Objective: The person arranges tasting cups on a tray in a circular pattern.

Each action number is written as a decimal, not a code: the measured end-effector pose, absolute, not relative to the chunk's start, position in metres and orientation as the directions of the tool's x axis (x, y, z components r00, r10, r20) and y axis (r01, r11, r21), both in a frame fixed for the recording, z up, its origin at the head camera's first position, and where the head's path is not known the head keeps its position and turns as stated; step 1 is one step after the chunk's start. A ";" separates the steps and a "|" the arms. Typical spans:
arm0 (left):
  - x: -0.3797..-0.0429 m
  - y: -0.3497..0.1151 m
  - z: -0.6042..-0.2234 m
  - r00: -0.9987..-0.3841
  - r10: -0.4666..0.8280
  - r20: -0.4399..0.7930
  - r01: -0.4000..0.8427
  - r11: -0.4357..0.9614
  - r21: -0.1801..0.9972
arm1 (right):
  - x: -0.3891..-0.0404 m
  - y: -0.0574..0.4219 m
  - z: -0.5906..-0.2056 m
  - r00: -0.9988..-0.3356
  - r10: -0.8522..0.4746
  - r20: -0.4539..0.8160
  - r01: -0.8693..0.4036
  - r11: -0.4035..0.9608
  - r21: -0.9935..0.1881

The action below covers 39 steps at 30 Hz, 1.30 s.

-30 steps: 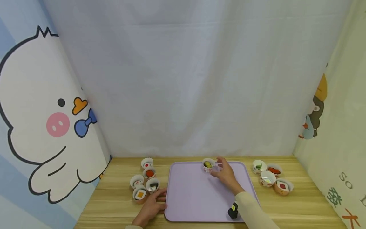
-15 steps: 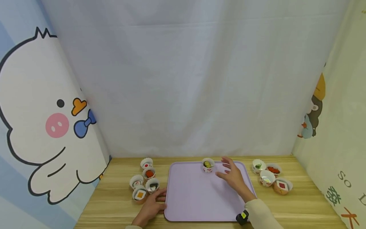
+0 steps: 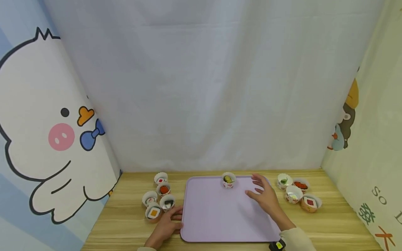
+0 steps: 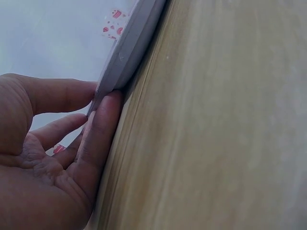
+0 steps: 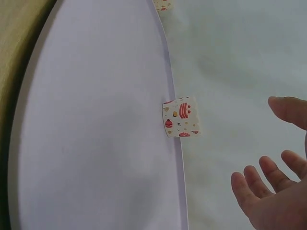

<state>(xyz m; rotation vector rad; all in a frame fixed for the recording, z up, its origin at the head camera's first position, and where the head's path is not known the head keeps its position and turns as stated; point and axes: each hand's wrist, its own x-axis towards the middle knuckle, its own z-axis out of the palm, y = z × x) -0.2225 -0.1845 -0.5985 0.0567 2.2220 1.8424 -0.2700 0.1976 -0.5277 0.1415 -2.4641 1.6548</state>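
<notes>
A lavender tray (image 3: pixel 226 216) lies on the wooden table. Near its far edge stands a paper cup (image 3: pixel 228 184) with a red cake print and green, pickle-like slices inside; its printed side also shows in the right wrist view (image 5: pixel 181 117). My right hand (image 3: pixel 265 197) hovers over the tray's right part, holding nothing, with thumb and fingers spread apart. At the tray's left edge, my left hand (image 3: pixel 166 225) rests with mostly straight fingers. The left wrist view shows the left thumb and fingertips (image 4: pixel 112 100) right against the tray's outer rim.
Several paper cups of small food pieces are grouped left of the tray, among them one with an orange-topped white square (image 3: pixel 154 213). Another group stands to the right, including a cup with red contents (image 3: pixel 300 184). A white curtain (image 3: pixel 201 87) hangs behind the table.
My right hand has drawn away from the cup with the green slices, moving right and toward me with its fingers apart. That cup stays in place. My left hand has not visibly moved.
</notes>
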 end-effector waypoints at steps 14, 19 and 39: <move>-0.221 -0.183 -0.595 -0.967 0.187 -0.172 -0.130 0.217 0.968 | -0.249 0.231 -0.512 -0.966 0.053 0.252 -0.204 0.438 -0.876; -0.221 -0.183 -0.595 -0.967 0.189 -0.172 -0.131 0.213 0.968 | -0.242 0.243 -0.506 -0.953 0.090 0.290 -0.225 0.431 -0.874; -0.222 -0.183 -0.596 -0.966 0.191 -0.177 -0.133 0.220 0.966 | -0.219 0.288 -0.501 -0.873 0.299 0.385 -0.199 0.502 -0.842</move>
